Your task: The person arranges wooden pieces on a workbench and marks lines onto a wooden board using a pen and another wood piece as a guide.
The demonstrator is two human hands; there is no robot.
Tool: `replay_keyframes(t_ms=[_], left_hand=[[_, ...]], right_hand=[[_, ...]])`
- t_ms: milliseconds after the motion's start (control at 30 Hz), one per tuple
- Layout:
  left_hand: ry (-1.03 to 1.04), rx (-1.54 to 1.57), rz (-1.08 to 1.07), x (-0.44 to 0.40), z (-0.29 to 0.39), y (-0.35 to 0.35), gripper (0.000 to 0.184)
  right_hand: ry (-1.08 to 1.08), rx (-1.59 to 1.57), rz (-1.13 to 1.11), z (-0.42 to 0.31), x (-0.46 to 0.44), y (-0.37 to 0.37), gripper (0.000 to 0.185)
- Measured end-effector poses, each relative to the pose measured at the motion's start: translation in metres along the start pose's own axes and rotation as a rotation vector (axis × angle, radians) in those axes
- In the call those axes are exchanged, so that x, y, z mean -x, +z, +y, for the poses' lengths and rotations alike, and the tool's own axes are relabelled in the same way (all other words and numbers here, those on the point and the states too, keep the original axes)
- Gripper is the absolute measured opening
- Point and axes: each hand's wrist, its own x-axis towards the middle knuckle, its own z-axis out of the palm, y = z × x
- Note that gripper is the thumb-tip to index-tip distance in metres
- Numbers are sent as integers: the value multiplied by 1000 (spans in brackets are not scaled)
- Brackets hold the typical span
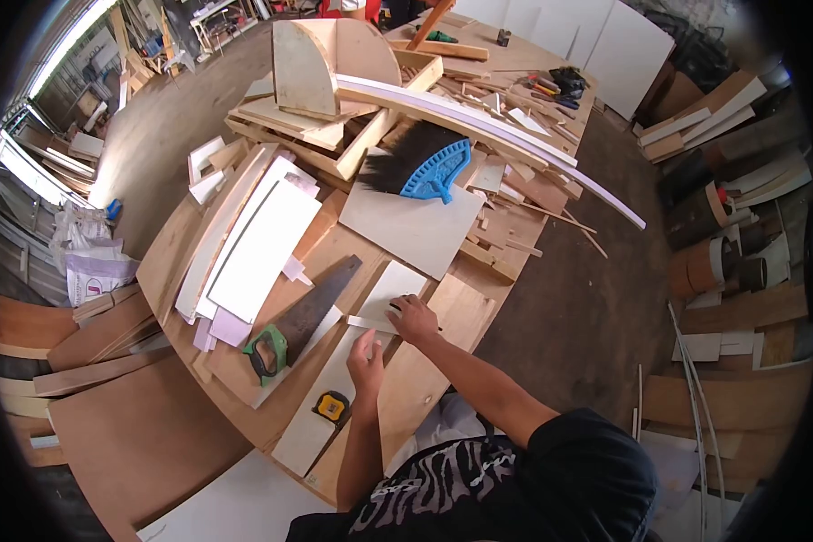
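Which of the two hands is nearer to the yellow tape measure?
The left hand, lower in the view. The right hand is farther from the yellow tape measure, up by the narrow white strip.

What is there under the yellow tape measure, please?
The tape measure is resting on a long pale board. The board shows around it, but the part directly beneath is covered, so marks there cannot be seen.

the handsaw (312, 303) has a green handle and a dark grey blade; the tape measure (331, 407) is yellow and black. the brush (437, 172) pairs bright blue with black bristles. the person's black shirt (515, 479) carries a grey, wavy striped pattern.
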Motion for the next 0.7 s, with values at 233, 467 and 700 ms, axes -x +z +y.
replay_keyframes(t_ms=[233, 467, 700], left_hand=[[-1, 29, 5, -2, -5, -12, 35], [70, 23, -24, -6, -5, -19, 34], [85, 81, -13, 6, 6, -8, 33]], right_hand=[[-212, 117, 65, 3, 26, 15, 41], [-184, 88, 262, -1, -4, 23, 41], [-121, -212, 352, -1, 45, -13, 42]])
